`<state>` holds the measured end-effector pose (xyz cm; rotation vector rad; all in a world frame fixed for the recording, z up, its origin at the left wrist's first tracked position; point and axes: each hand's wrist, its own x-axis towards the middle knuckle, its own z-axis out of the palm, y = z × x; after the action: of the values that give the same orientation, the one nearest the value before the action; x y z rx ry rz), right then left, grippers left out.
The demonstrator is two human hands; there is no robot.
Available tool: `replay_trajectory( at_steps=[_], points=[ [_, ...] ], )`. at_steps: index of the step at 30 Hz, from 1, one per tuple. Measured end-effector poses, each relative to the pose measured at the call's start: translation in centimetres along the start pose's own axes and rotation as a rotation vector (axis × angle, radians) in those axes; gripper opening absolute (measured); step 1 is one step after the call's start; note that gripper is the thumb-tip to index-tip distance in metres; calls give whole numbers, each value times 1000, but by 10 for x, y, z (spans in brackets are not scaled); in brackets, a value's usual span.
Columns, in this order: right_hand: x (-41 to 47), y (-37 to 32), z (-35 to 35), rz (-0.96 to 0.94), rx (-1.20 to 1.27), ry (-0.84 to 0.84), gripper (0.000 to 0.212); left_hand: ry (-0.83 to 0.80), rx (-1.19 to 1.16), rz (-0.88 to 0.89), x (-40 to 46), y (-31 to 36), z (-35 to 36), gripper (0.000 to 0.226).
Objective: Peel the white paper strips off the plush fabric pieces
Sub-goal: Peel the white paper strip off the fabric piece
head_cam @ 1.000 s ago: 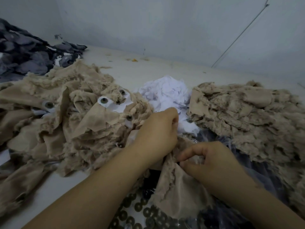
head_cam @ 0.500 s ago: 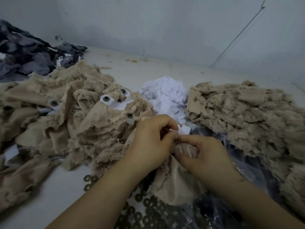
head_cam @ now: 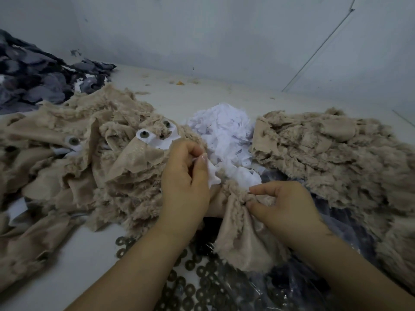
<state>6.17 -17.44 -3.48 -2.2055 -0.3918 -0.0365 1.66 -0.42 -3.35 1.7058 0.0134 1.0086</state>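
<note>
Head view, angled down, near table (head_cam: 94, 250)

The left hand (head_cam: 184, 182) covers most of the paper strip (head_cam: 212, 173) it pinches, so only a white corner shows by the thumb. The right hand (head_cam: 285, 209) hides the spot where its fingers grip the plush piece (head_cam: 242, 239), and both forearms run off the bottom edge. The left pile (head_cam: 67, 171), right pile (head_cam: 336, 162) and dark scraps (head_cam: 33, 79) are cut off at the edges, while the washers (head_cam: 190, 288) partly vanish under plastic (head_cam: 303, 290) and the arms.
</note>
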Motion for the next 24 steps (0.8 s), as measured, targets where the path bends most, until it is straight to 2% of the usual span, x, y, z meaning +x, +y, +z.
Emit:
replay_trajectory(
  at_steps=[5,10,12,14,19,22,24],
  points=[
    [1,3,0,10,-13,4,7,41,3,73,1,1,-2,13],
    [-5,-2,1,-42,-29,19,17,-308,293,157,-6,-6,6,24],
    [-8,-6,1,-71,-39,8,22,-416,335,185,-9,-8,9,31],
    [-12,-10,0,-109,-61,-5,30,-468,340,200,-8,-9,11,35],
    [-19,-21,0,-167,-98,-42,42,-516,365,195,-4,-11,8,28],
    [-22,-24,-5,-177,-66,-68,36,-541,482,205,1,-16,7,25],
    [-25,-27,-12,-127,20,-172,26,-593,580,145,3,-22,5,40]
  ],
)
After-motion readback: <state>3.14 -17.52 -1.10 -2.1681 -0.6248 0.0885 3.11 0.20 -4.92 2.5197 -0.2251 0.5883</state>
